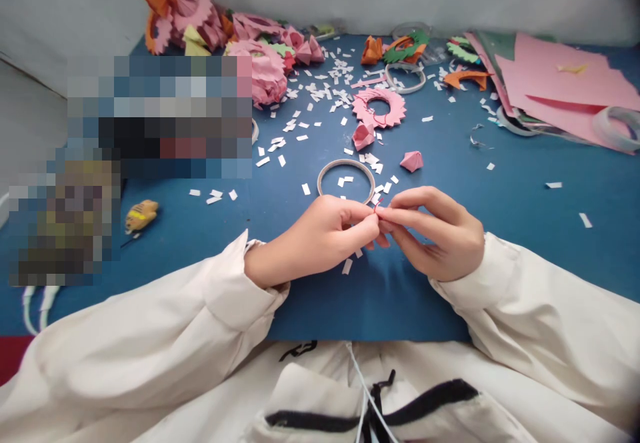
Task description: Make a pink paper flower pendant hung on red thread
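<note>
Pinching thread point(377, 208): left hand point(320, 238), right hand point(440, 235)

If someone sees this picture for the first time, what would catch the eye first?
The left hand and right hand, at the centre, pinch a short red thread together, beside a thin ring on the blue mat. Behind them white paper scraps litter the mat, with a pink paper wreath beyond and pink sheets at far right.

Open blue mat point(530, 250) at right; ring point(346, 164) and paper scraps point(306, 188) just beyond fingers point(353, 218).
</note>
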The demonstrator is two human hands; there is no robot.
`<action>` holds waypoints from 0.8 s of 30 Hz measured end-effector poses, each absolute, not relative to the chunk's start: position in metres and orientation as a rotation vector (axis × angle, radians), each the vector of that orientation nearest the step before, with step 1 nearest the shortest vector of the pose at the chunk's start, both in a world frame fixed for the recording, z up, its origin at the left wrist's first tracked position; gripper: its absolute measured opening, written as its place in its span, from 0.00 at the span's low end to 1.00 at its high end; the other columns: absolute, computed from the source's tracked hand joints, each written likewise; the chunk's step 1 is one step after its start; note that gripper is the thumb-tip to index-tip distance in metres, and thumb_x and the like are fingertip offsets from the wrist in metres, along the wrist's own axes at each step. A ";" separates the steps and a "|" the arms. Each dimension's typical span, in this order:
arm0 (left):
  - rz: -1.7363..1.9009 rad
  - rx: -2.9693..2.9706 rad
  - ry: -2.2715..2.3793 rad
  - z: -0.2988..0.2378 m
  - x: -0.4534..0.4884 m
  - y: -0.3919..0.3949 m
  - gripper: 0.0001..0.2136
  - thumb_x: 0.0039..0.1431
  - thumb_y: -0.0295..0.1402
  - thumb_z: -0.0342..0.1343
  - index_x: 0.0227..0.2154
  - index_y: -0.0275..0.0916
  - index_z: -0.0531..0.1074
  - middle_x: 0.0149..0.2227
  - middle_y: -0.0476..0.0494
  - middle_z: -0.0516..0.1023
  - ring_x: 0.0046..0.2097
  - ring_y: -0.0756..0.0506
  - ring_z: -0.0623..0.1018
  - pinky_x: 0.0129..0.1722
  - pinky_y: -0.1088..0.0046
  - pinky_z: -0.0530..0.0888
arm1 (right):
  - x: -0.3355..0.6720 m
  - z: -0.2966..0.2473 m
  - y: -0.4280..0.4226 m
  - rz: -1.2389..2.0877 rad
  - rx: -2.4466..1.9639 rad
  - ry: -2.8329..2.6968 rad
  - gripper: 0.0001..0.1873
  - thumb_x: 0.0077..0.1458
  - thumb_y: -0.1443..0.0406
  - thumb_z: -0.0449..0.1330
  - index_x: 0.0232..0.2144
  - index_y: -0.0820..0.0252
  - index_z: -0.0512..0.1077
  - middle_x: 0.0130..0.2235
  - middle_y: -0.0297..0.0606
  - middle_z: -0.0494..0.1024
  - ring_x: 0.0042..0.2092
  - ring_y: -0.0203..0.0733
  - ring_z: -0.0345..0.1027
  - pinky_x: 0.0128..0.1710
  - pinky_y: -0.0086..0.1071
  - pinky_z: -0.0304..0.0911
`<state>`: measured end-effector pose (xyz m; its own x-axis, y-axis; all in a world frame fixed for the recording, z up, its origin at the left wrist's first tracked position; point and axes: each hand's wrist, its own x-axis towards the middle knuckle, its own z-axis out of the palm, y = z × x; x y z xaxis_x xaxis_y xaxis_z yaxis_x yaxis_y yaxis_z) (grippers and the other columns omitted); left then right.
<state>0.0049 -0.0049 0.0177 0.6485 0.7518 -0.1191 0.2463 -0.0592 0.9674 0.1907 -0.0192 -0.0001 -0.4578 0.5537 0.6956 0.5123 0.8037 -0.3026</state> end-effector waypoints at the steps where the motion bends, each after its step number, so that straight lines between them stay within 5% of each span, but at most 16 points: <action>1: 0.514 1.616 0.847 0.018 0.005 -0.004 0.12 0.59 0.30 0.46 0.27 0.35 0.74 0.29 0.48 0.78 0.32 0.51 0.76 0.35 0.79 0.72 | 0.191 0.000 -0.019 0.034 -0.793 -2.153 0.10 0.49 0.75 0.60 0.36 0.62 0.71 0.34 0.41 0.72 0.33 0.35 0.68 0.31 0.30 0.67; 24: 0.644 1.521 0.940 0.021 0.007 0.002 0.13 0.60 0.29 0.47 0.23 0.34 0.72 0.25 0.51 0.75 0.24 0.57 0.68 0.23 0.84 0.64 | 0.192 0.007 -0.018 -0.162 -0.691 -2.260 0.10 0.48 0.74 0.59 0.35 0.59 0.71 0.33 0.40 0.75 0.31 0.36 0.67 0.30 0.31 0.68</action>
